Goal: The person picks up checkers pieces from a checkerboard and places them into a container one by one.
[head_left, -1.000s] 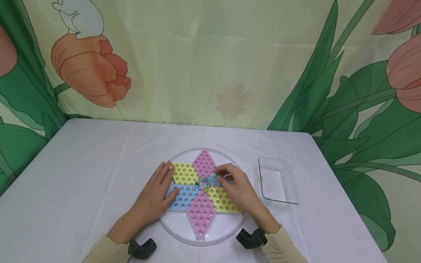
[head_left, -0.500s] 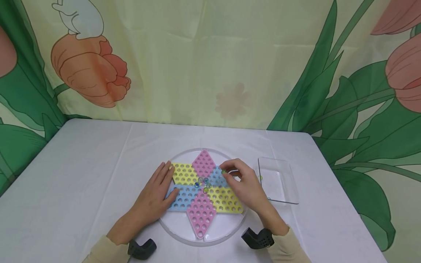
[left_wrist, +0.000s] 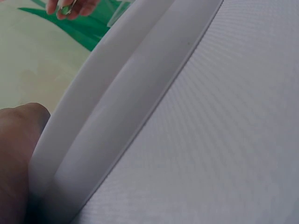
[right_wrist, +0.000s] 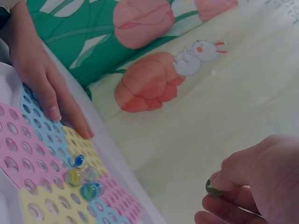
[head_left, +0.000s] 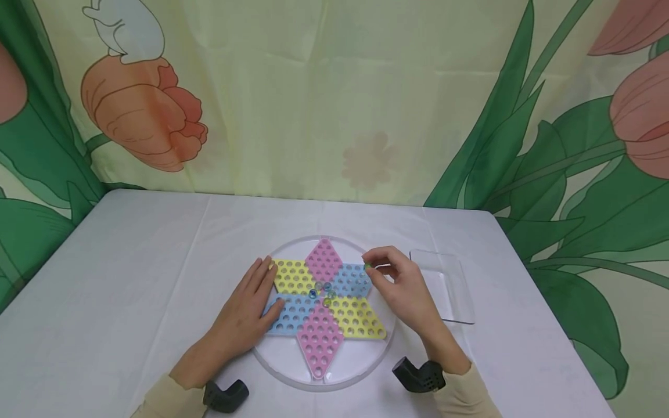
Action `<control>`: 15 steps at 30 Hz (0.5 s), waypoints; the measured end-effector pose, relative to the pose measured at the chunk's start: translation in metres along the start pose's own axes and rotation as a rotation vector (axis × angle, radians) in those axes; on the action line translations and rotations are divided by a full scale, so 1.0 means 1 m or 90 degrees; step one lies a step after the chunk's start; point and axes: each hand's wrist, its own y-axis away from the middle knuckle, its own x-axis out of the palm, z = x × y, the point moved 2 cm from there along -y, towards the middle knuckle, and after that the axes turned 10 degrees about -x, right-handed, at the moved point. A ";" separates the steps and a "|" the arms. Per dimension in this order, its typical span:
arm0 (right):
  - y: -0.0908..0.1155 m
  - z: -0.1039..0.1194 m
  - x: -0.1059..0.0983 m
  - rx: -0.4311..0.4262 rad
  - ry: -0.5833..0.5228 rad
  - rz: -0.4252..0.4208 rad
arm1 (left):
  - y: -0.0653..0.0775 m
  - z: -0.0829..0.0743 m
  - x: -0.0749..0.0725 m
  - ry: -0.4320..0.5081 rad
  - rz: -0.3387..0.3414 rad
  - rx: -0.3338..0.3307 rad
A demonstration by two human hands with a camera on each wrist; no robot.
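Observation:
In the head view, a star-shaped Chinese checkers board [head_left: 320, 342] in pink, yellow and blue lies on a clear round base [head_left: 277, 363]. Several glass marbles sit in holes around its centre, among them a blue marble [right_wrist: 78, 161] and a yellow one [right_wrist: 74, 177]. My left hand [head_left: 243, 313] rests flat on the board's left side, fingers straight. Thumb and fingers of my right hand [head_left: 405, 293] pinch a green marble [right_wrist: 214, 189], held above the board's upper right. In the left wrist view that marble [left_wrist: 67, 9] also shows between fingertips.
Right of the board stands a clear plastic box [head_left: 460, 290], partly behind my right hand. A white cloth covers the table [head_left: 130, 278]. Behind it hangs a printed curtain [head_left: 292, 116]. Each wrist wears a black camera [head_left: 418, 375].
My right hand has moved right and a little up, away from the board's centre, carrying the green marble. My left hand has stayed in place.

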 end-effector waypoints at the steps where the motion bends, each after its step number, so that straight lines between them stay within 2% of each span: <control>1: 0.000 0.000 -0.001 0.001 0.001 -0.003 | 0.000 0.000 0.000 -0.001 0.000 -0.001; 15: 0.000 -0.004 -0.024 0.025 0.008 -0.060 | 0.001 0.000 0.001 -0.005 0.001 -0.006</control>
